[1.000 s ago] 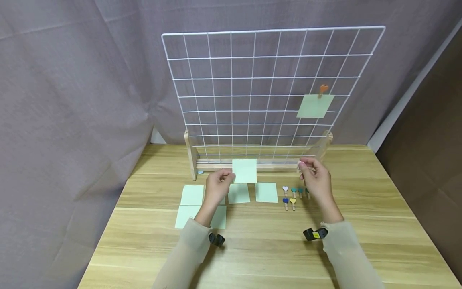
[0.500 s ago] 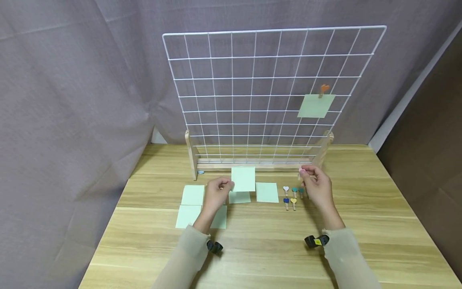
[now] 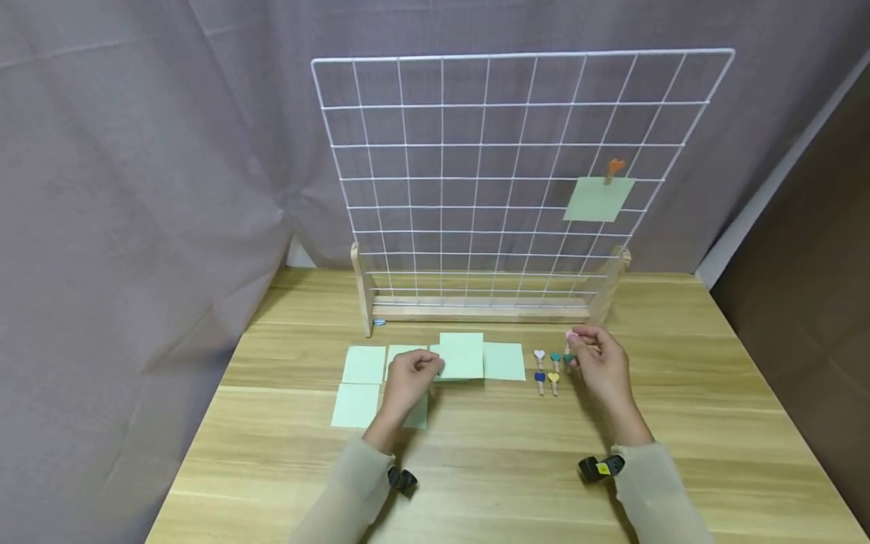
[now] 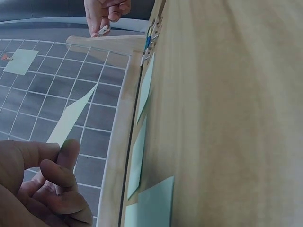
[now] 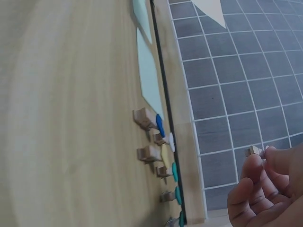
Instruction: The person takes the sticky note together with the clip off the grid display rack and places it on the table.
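My left hand point(image 3: 409, 379) pinches a pale green paper square point(image 3: 462, 355) by its left edge between thumb and forefinger. In the left wrist view that held paper point(image 4: 71, 118) hangs above the table, tilted before the grid. My right hand point(image 3: 603, 364) pinches a small wooden clothespin point(image 5: 254, 152) with a pink top, close over the other pegs. Several heart-topped clothespins lie near it, among them a white one point(image 3: 540, 356), a blue one point(image 3: 540, 379) and a yellow one point(image 3: 553, 381). More green squares lie flat, one point(image 3: 504, 361) right of the held paper and one point(image 3: 356, 406) at left.
A white wire grid point(image 3: 485, 144) stands at the back in a wooden base point(image 3: 476, 312). On its right side an orange heart clothespin point(image 3: 615, 167) holds a green paper point(image 3: 598, 200). Grey cloth point(image 3: 170, 151) hangs behind the wooden table point(image 3: 503, 468).
Both hands have come lower and nearer in the head view, the left with the paper square, the right with the pink clothespin. The held paper now overlaps the squares on the table.
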A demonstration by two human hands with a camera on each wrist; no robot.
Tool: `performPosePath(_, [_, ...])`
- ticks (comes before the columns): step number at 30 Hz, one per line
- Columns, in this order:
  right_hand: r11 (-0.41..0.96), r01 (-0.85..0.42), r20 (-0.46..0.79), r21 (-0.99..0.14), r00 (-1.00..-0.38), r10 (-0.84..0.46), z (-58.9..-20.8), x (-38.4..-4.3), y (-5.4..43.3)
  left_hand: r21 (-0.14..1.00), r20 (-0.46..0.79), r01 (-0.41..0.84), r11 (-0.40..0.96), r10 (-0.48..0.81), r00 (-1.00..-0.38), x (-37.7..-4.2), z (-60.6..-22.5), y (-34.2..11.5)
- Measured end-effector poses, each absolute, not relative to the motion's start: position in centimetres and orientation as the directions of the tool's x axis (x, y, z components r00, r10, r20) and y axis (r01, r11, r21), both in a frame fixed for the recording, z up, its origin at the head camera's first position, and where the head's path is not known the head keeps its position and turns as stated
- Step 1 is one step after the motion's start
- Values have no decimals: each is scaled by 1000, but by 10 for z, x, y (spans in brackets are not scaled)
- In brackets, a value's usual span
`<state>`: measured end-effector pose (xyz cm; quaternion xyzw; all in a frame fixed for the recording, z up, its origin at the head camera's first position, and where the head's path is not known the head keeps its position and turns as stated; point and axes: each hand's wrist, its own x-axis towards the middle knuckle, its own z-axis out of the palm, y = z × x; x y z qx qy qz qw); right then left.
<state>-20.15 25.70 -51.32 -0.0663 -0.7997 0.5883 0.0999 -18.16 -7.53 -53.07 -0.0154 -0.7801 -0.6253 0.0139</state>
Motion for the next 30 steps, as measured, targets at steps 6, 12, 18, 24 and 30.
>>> performPosePath(6, [344,9,78,-939,-968,238,-520,-196,262,974,39,42,222,16,-999,-176,-534,-78])
performPosePath(12, [325,26,58,-945,-967,247,-526,-192,265,969,33,43,242,45,-998,-169,-538,-80])
performPosePath(18, [347,20,64,-938,-971,231,-531,-190,270,969,22,35,243,57,-998,-163,-543,-83])
performPosePath(24, [349,32,45,-937,-976,212,-536,-186,274,972,4,14,237,40,-999,-159,-548,-84])
performPosePath(30, [388,51,26,-920,-982,189,-540,-182,275,971,-13,-3,239,37,-999,-153,-552,-85])
